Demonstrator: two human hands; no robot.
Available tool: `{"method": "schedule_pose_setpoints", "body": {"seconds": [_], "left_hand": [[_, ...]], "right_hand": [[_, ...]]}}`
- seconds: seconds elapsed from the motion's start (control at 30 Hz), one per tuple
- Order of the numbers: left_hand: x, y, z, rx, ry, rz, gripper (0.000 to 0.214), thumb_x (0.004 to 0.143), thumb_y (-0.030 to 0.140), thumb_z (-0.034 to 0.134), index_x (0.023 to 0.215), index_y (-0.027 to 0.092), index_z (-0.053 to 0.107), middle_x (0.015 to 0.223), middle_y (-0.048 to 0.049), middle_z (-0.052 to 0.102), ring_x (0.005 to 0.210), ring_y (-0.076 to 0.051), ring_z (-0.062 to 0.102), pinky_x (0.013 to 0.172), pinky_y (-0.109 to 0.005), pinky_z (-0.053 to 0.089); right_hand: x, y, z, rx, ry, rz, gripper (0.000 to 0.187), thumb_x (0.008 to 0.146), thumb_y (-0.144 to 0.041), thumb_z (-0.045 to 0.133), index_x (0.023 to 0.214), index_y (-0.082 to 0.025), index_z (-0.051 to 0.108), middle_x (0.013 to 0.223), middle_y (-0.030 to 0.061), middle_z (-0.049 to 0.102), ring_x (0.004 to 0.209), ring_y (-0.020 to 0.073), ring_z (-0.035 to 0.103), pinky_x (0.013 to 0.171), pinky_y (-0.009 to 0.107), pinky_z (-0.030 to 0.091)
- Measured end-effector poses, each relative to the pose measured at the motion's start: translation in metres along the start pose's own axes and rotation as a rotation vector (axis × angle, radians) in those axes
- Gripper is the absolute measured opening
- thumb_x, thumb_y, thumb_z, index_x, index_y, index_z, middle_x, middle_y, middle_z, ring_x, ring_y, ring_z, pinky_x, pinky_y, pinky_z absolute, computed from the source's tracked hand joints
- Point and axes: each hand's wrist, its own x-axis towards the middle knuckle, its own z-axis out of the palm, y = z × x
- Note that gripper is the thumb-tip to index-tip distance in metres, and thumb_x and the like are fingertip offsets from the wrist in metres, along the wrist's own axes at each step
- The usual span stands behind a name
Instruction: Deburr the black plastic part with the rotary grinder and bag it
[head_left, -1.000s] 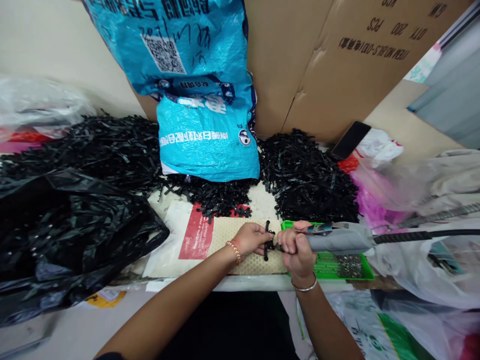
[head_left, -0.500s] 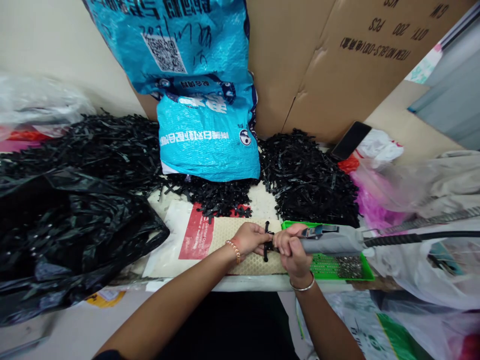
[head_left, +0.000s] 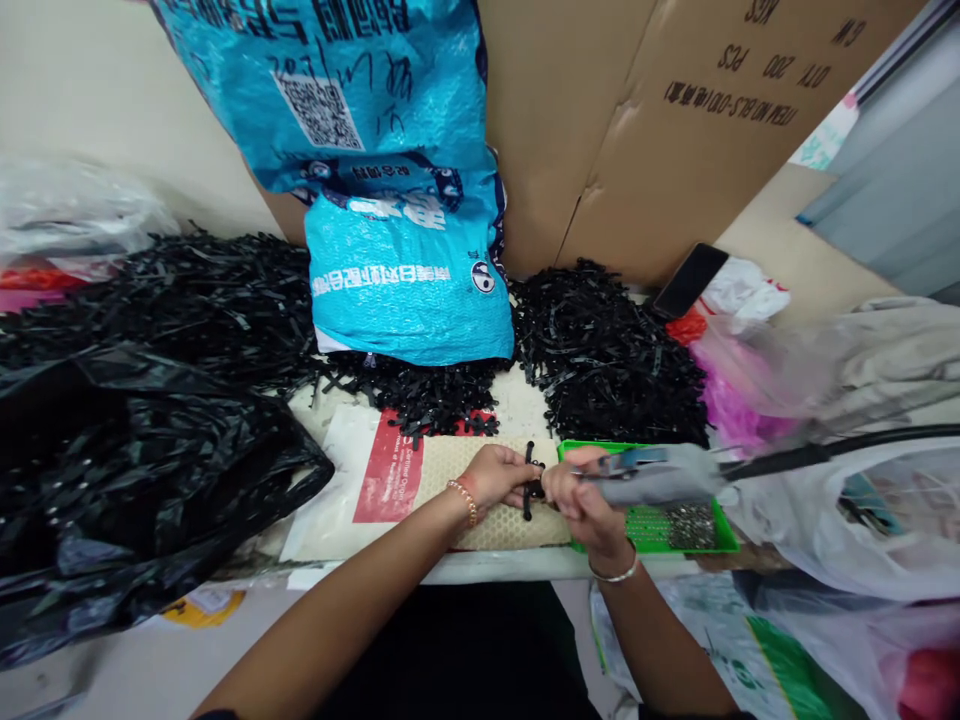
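Left grip (head_left: 496,478) (fingertips) around black part (head_left: 530,480)

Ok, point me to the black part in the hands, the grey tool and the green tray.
black part (head_left: 530,480), head view, its upright bar.
grey tool (head_left: 660,476), head view, its body.
green tray (head_left: 726,545), head view, its right rim.

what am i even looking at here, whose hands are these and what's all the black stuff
This is one picture from a camera worn on a person's head, looking down at their own two bare hands at a table. The left hand pinches a small black plastic part. The right hand grips a grey power tool with a cable, its tip against that part. Under the hands lies a beige mat; beside it a green tray holds small metal pieces. Behind are piles of black plastic parts, a blue bag and a black plastic bag.
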Motion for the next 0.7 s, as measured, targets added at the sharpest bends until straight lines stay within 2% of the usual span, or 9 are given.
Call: {"method": "schedule_pose_setpoints", "body": {"seconds": [0.07, 0.13, 0.23, 0.3, 0.43, 0.7], "left_hand": [[-0.001, 0.001, -0.001, -0.014, -0.011, -0.002, 0.014, 0.087, 0.013, 0.068, 0.077, 0.006, 0.06, 0.077, -0.0105, 0.067, 0.062, -0.015, 0.065, 0.052, -0.02, 0.053], [-0.002, 0.002, -0.002, -0.014, -0.036, -0.005, 0.015, 0.086, 0.017, 0.071, 0.081, 0.006, 0.061, 0.084, -0.0127, 0.068, 0.067, -0.016, 0.066, 0.054, -0.021, 0.054], [-0.004, 0.003, -0.004, -0.006, -0.079, -0.01, 0.021, 0.085, 0.023, 0.075, 0.082, 0.006, 0.061, 0.089, -0.0141, 0.068, 0.07, -0.017, 0.066, 0.058, -0.022, 0.055], [-0.005, 0.003, -0.005, -0.003, -0.087, -0.008, 0.018, 0.081, 0.017, 0.076, 0.085, 0.006, 0.062, 0.088, -0.0129, 0.068, 0.071, -0.017, 0.066, 0.06, -0.022, 0.055], [-0.005, 0.001, -0.006, -0.013, -0.056, -0.009, 0.022, 0.072, -0.002, 0.072, 0.09, 0.006, 0.063, 0.086, -0.0105, 0.068, 0.072, -0.016, 0.066, 0.06, -0.021, 0.054], [0.0, -0.004, -0.007, -0.042, -0.056, 0.004, 0.021, 0.073, -0.003, 0.069, 0.091, 0.005, 0.063, 0.088, -0.0125, 0.068, 0.072, -0.016, 0.066, 0.059, -0.021, 0.055]], "right_hand": [[-0.001, -0.016, -0.009, 0.017, 0.037, -0.105, 0.023, 0.095, -0.041, 0.069, 0.114, -0.028, 0.063, 0.047, -0.0084, 0.032, 0.039, 0.0142, 0.029, 0.049, 0.027, 0.037], [-0.006, -0.028, -0.024, -0.035, 0.143, -0.154, 0.02, 0.095, -0.034, 0.07, 0.112, -0.026, 0.064, 0.049, -0.0079, 0.034, 0.041, 0.0134, 0.029, 0.05, 0.026, 0.036], [-0.019, -0.029, -0.046, -0.11, 0.286, -0.117, 0.019, 0.093, -0.032, 0.072, 0.106, -0.022, 0.062, 0.051, -0.0081, 0.035, 0.043, 0.0122, 0.03, 0.052, 0.025, 0.037], [-0.028, -0.023, -0.054, -0.129, 0.326, -0.073, 0.021, 0.093, -0.035, 0.072, 0.105, -0.021, 0.061, 0.051, -0.0086, 0.034, 0.043, 0.0119, 0.03, 0.052, 0.025, 0.038], [-0.038, -0.011, -0.057, -0.129, 0.311, -0.043, 0.023, 0.093, -0.039, 0.071, 0.105, -0.023, 0.06, 0.052, -0.0085, 0.033, 0.043, 0.0126, 0.03, 0.052, 0.026, 0.038], [-0.038, -0.003, -0.058, -0.097, 0.262, -0.051, 0.02, 0.095, -0.037, 0.07, 0.106, -0.023, 0.061, 0.053, -0.0075, 0.035, 0.044, 0.0124, 0.031, 0.051, 0.025, 0.037]]}}
